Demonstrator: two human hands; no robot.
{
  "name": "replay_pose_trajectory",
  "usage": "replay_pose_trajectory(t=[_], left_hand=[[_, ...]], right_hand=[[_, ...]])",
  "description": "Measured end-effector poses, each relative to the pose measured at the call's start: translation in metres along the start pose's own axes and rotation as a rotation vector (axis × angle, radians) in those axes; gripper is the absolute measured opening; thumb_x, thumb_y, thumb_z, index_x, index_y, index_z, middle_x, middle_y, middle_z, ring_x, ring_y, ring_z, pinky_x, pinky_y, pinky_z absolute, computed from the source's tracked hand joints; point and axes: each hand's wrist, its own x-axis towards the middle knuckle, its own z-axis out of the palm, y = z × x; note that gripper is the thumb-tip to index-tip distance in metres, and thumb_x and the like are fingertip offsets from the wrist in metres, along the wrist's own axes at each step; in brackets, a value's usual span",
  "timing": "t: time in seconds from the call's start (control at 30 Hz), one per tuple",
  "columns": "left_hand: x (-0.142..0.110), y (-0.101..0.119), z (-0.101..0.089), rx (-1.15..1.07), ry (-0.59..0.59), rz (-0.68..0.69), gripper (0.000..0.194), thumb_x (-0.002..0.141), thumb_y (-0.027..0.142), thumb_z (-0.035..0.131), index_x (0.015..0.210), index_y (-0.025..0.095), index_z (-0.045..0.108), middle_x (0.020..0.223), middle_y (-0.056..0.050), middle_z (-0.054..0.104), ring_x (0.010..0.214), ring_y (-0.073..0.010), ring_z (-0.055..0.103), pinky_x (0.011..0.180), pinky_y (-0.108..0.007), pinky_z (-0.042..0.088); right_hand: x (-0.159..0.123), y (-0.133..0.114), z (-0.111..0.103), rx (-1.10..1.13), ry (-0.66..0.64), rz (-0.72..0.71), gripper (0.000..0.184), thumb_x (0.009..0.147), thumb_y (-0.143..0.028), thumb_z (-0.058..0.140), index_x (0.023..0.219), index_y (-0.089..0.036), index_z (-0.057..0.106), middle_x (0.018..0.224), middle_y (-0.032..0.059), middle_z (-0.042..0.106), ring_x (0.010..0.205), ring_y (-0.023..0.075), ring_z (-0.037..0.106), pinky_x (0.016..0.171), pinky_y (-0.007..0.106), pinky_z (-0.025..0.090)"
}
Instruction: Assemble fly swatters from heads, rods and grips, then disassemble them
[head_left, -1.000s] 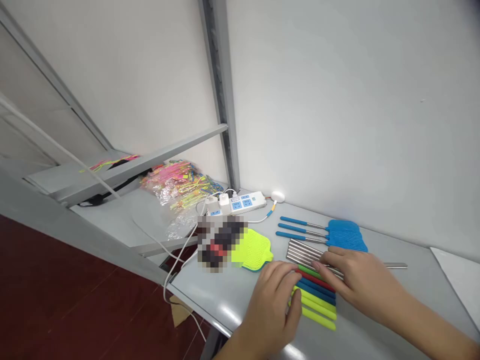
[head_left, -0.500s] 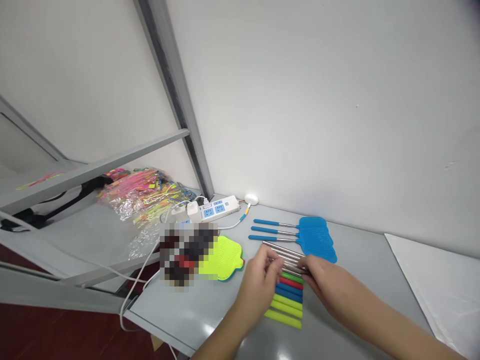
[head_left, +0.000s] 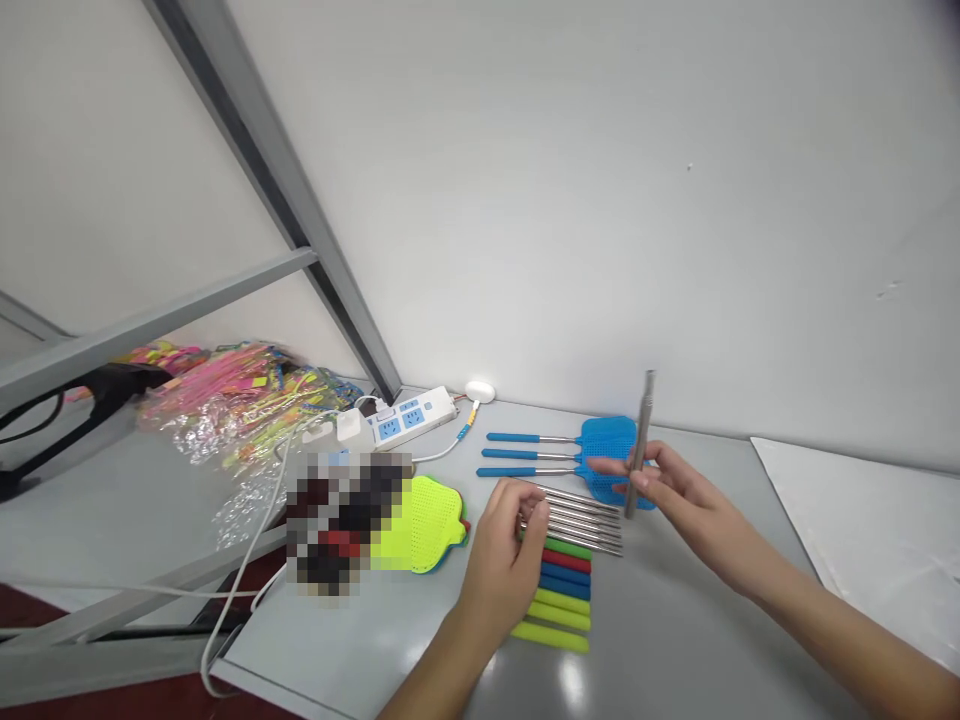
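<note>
Upright in my right hand (head_left: 679,485) is a silvery telescopic metal rod (head_left: 643,430), pinched between thumb and fingers above the table. My left hand (head_left: 506,560) is curled at the left ends of a row of similar metal rods (head_left: 581,517); what its fingertips grip, if anything, is hidden. Just below those rods lie several coloured handle sleeves: green, a red one (head_left: 568,561), a blue one (head_left: 564,588) and a yellow one (head_left: 551,637). Behind the hands rest three blue fly swatters (head_left: 607,432) with blue handles, their heads overlapping and partly covered by my right hand.
Yellow swatter heads (head_left: 427,520) lie stacked on the left, beside a pixelated area. A white power strip (head_left: 412,417) with cables stands near the wall. Bagged colourful items (head_left: 240,390) fill the left shelf. A white sheet (head_left: 847,520) covers the right side.
My right hand has lifted one metal rod from the row, moved right and turned it upright. My left hand stays by the rods. The view has shifted slightly.
</note>
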Motion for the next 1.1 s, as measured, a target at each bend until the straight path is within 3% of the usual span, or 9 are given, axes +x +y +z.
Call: replay_pose_trajectory(t=[0.13, 0.23, 0.3, 0.43, 0.53, 0.7, 0.83, 0.93, 1.1], left_hand=[[0.027, 0.029, 0.012, 0.143, -0.210, 0.096, 0.030, 0.097, 0.034, 0.048, 0.126, 0.024, 0.053, 0.120, -0.005, 0.062, 0.113, -0.0217, 0.055, 0.096, -0.036, 0.043], [0.041, 0.037, 0.020, 0.236, -0.263, 0.156, 0.020, 0.100, 0.026, 0.042, 0.110, 0.024, 0.059, 0.099, -0.002, 0.068, 0.092, -0.0191, 0.060, 0.083, -0.032, 0.045], [0.047, 0.034, 0.019, 0.351, -0.263, 0.204, 0.020, 0.100, 0.023, 0.041, 0.098, 0.023, 0.061, 0.088, 0.000, 0.067, 0.084, -0.0187, 0.058, 0.076, -0.031, 0.043], [0.054, 0.018, 0.007, 0.615, -0.206, 0.309, 0.017, 0.099, 0.024, 0.046, 0.093, 0.023, 0.062, 0.088, -0.001, 0.068, 0.087, -0.0211, 0.052, 0.079, -0.036, 0.038], [0.058, 0.005, 0.003, 0.785, -0.169, 0.357, 0.017, 0.098, 0.023, 0.047, 0.091, 0.023, 0.062, 0.086, -0.002, 0.067, 0.089, -0.0227, 0.050, 0.088, -0.044, 0.034], [0.060, -0.012, 0.010, 0.955, -0.115, 0.334, 0.015, 0.094, 0.018, 0.051, 0.085, 0.023, 0.063, 0.086, -0.003, 0.066, 0.094, -0.0260, 0.050, 0.101, -0.057, 0.027], [0.052, -0.017, 0.015, 0.947, -0.104, 0.325, 0.016, 0.094, 0.020, 0.051, 0.100, 0.023, 0.066, 0.114, -0.006, 0.065, 0.107, -0.0284, 0.050, 0.103, -0.057, 0.030], [0.040, -0.017, 0.021, 0.876, -0.224, 0.351, 0.031, 0.097, 0.029, 0.048, 0.125, 0.023, 0.058, 0.138, -0.010, 0.053, 0.125, -0.0295, 0.045, 0.105, -0.052, 0.035], [0.021, -0.020, 0.032, 0.865, -0.366, 0.286, 0.061, 0.096, 0.056, 0.037, 0.145, 0.020, 0.041, 0.154, -0.014, 0.035, 0.144, -0.0326, 0.026, 0.112, -0.057, 0.028]], right_hand=[[0.010, -0.002, 0.020, 0.279, 0.087, -0.037, 0.029, 0.091, -0.051, 0.051, 0.107, -0.027, 0.054, 0.105, 0.0051, 0.062, 0.091, 0.0194, 0.057, 0.080, 0.035, 0.049], [0.013, 0.004, 0.026, 0.387, 0.062, -0.018, 0.027, 0.090, -0.049, 0.055, 0.105, -0.027, 0.054, 0.084, -0.0009, 0.056, 0.074, 0.0145, 0.052, 0.075, 0.031, 0.047], [0.013, 0.011, 0.017, 0.373, 0.079, -0.012, 0.028, 0.088, -0.048, 0.060, 0.104, -0.026, 0.054, 0.078, -0.0027, 0.053, 0.072, 0.0138, 0.052, 0.074, 0.030, 0.046], [0.010, 0.025, -0.015, 0.156, 0.127, 0.030, 0.033, 0.084, -0.051, 0.064, 0.098, -0.021, 0.060, 0.076, 0.0003, 0.058, 0.074, 0.0168, 0.056, 0.074, 0.033, 0.047], [0.011, 0.034, -0.029, -0.089, 0.049, 0.020, 0.035, 0.082, -0.053, 0.064, 0.093, -0.020, 0.066, 0.092, 0.0062, 0.067, 0.086, 0.0218, 0.062, 0.081, 0.037, 0.048], [0.015, 0.051, -0.017, -0.582, 0.010, -0.150, 0.029, 0.095, -0.044, 0.047, 0.101, -0.023, 0.067, 0.097, 0.0065, 0.070, 0.090, 0.0222, 0.062, 0.080, 0.038, 0.047], [0.019, 0.062, -0.003, -0.844, 0.028, -0.318, 0.025, 0.098, -0.032, 0.044, 0.101, -0.023, 0.068, 0.095, 0.0068, 0.069, 0.092, 0.0216, 0.060, 0.081, 0.038, 0.045], [0.022, 0.068, 0.001, -0.905, 0.042, -0.385, 0.022, 0.097, -0.028, 0.048, 0.099, -0.023, 0.069, 0.098, 0.0072, 0.067, 0.093, 0.0216, 0.058, 0.081, 0.037, 0.044], [0.022, 0.071, 0.005, -1.013, 0.024, -0.404, 0.030, 0.100, -0.027, 0.041, 0.104, -0.023, 0.071, 0.100, 0.0084, 0.064, 0.091, 0.0217, 0.054, 0.077, 0.037, 0.041]])
